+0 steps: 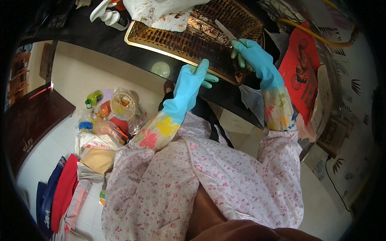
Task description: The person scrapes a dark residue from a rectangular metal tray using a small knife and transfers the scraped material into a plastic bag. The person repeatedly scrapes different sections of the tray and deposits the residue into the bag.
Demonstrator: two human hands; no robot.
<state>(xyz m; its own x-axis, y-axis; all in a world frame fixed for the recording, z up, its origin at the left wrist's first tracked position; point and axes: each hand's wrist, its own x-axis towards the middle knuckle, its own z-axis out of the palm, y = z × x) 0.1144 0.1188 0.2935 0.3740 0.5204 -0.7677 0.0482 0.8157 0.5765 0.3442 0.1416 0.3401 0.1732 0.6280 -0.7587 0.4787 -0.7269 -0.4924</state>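
A greasy, perforated metal tray or filter panel with a raised shiny rim lies on the dark countertop before me. My left hand, in a blue rubber glove with a flowered cuff, grips the near rim of it. My right hand, gloved the same way, is over the right part of the panel and holds a narrow flat blade, which points up and left across the brown residue. A stained white sheet or cloth covers the panel's upper left part.
A white spray bottle lies at the upper left of the dark countertop. Red packaging with burnt scraps is at the right, below a yellow hose. Plastic bags and bottles, including a green bottle, are on the floor at left.
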